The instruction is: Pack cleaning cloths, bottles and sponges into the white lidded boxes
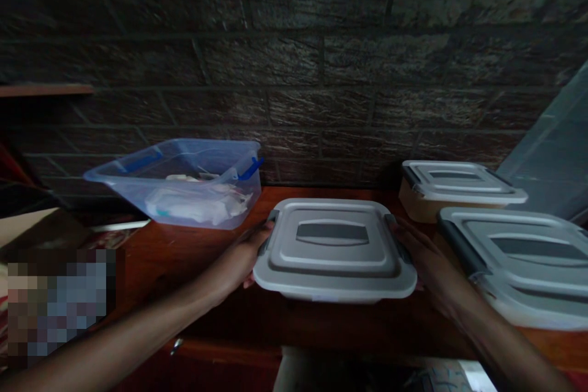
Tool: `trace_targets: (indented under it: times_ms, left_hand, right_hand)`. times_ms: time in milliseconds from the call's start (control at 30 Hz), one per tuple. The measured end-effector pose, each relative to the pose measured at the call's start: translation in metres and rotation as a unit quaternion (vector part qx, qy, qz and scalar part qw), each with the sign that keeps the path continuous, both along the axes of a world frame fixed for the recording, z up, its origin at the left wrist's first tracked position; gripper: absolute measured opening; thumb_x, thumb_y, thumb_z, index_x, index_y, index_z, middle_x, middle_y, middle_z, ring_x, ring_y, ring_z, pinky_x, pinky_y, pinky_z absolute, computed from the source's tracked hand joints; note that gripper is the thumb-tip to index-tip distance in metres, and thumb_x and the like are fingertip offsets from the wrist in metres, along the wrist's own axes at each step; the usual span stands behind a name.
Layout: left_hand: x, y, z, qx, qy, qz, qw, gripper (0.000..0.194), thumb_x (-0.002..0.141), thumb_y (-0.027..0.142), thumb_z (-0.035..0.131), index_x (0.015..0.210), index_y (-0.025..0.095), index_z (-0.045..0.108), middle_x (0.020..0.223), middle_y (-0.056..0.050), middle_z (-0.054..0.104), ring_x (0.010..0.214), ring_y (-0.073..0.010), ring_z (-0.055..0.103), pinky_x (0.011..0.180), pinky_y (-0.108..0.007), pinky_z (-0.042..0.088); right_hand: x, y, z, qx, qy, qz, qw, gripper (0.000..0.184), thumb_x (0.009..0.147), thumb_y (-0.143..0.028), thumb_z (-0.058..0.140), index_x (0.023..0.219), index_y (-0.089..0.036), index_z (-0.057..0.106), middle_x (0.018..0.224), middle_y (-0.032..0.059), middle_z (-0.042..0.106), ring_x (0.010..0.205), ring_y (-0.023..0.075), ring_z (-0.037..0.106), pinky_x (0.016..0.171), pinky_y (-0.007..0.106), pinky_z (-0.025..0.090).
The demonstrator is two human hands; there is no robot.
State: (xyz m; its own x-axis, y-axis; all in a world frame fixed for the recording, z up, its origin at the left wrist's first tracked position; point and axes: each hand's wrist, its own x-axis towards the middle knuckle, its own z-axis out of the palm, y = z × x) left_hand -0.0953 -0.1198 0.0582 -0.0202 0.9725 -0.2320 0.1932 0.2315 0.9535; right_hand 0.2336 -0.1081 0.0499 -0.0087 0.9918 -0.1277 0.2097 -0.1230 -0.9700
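A grey-lidded storage box (pixel 334 251) sits in the middle of a reddish wooden table (pixel 184 257). My left hand (pixel 245 254) presses against its left side by the dark latch, fingers curled round the edge. On the opposite side my right hand (pixel 425 260) grips the right latch the same way. The box rests on the table between both hands, its lid closed with a dark recessed handle on top.
A clear blue bin (pixel 138 180) holding white packets stands at the back left. Two more grey-lidded boxes, a small one (pixel 459 187) and a large one (pixel 528 263), crowd the right. A dark brick wall (pixel 321 73) rises behind. A pixelated patch covers the lower left.
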Motion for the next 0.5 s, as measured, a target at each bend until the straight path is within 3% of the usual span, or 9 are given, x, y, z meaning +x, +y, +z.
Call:
trace_targets:
  times_ms: [133,233,500]
  left_hand:
    - [-0.002,0.000,-0.002,-0.008,0.023,0.001,1.000,0.043,0.094,0.060,0.047,0.081,0.020,0.056,0.049,0.004,0.048,0.036,-0.0095,0.038,0.032,-0.017,0.025]
    - [-0.004,0.000,-0.001,-0.009,0.029,-0.012,0.999,0.046,0.094,0.063,0.046,0.079,0.020,0.056,0.049,0.004,0.048,0.036,-0.0097,0.038,0.032,-0.018,0.026]
    - [0.001,-0.004,0.009,-0.007,0.042,-0.016,0.999,0.043,0.095,0.059,0.046,0.075,0.022,0.056,0.049,0.001,0.050,0.038,-0.0112,0.040,0.035,-0.021,0.028]
  right_hand:
    - [-0.001,0.002,0.002,-0.049,0.035,-0.018,0.998,0.076,0.094,-0.065,0.052,0.157,-0.024,0.040,0.101,0.0125,0.075,0.061,0.0214,0.066,0.044,0.027,0.046]
    - [-0.002,0.003,0.004,-0.088,0.081,-0.037,0.992,0.076,0.092,-0.062,0.059,0.157,-0.028,0.039,0.106,0.0102,0.074,0.056,0.0174,0.062,0.044,0.027,0.046]
    - [-0.006,0.000,0.009,-0.090,0.141,-0.025,0.986,0.074,0.090,-0.055,0.067,0.154,-0.028,0.042,0.069,-0.0017,0.064,0.044,0.0121,0.045,0.038,0.021,0.032]
